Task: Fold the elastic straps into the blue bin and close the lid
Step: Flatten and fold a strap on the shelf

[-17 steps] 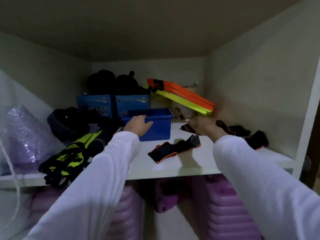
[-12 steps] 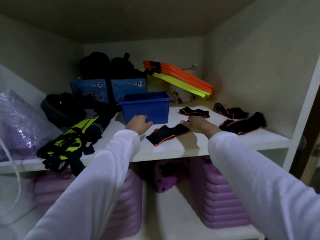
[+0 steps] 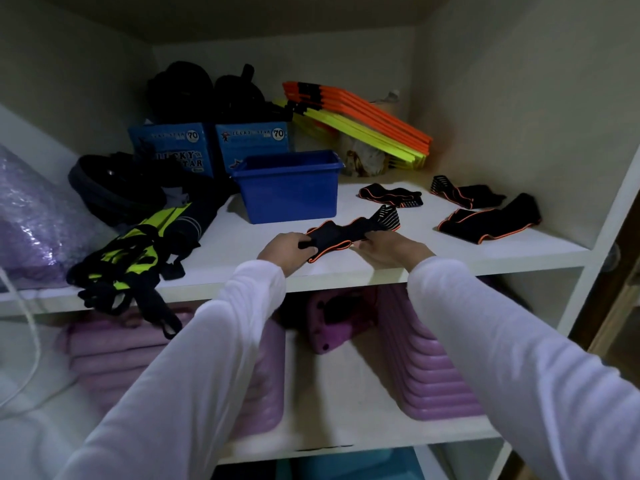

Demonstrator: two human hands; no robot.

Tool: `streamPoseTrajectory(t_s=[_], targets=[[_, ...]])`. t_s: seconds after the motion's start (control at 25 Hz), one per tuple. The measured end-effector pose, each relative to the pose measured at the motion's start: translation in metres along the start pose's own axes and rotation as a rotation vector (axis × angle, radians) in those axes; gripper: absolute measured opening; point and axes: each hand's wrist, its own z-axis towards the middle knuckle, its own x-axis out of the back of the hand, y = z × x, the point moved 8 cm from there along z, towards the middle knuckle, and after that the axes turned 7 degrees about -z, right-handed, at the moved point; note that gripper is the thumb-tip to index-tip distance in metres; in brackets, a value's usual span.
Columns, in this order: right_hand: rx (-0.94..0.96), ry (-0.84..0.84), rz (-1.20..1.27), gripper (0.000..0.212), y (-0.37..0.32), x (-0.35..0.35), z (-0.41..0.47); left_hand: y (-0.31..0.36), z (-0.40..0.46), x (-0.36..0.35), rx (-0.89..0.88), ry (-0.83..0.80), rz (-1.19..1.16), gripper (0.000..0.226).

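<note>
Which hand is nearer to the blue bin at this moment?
Left. The left hand holds one end of a strap just in front of the blue bin; the right hand holds its other end, further to the bin's right.

held strap [image 3: 349,230]: black elastic with orange edging, striped grey end to the right; lifted just over the shelf front, gripped at both ends
strap 2 [image 3: 389,196]: black, orange-edged, flat on the shelf right of the bin
strap 3 [image 3: 464,195]: same kind, near the right wall
strap 4 [image 3: 488,221]: longest-looking, flat, in front of strap 3
bin [image 3: 289,194]: blue plastic, upright, open, lid not visible
</note>
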Motion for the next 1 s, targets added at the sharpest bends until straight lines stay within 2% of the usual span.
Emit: streamPoseTrajectory(t_s=[0.32, 0.56, 0.72, 1.0], targets=[[0.045, 0.050, -0.011, 0.042, 0.004, 0.003, 0.003, 0.002, 0.000, -0.002, 0.000, 0.001, 0.046, 0.044], [-0.093, 0.194, -0.081, 0.045, 0.019, 0.028, 0.001, -0.009, -0.002, 0.003, -0.037, -0.081, 0.117, 0.053], [-0.147, 0.208, -0.114, 0.030, 0.028, 0.030, -0.004, -0.032, -0.006, 0.018, 0.034, -0.083, 0.171, 0.036], [-0.122, 0.233, -0.187, 0.029, 0.023, 0.025, -0.004, -0.075, -0.021, 0.051, 0.155, -0.015, 0.199, 0.049]])
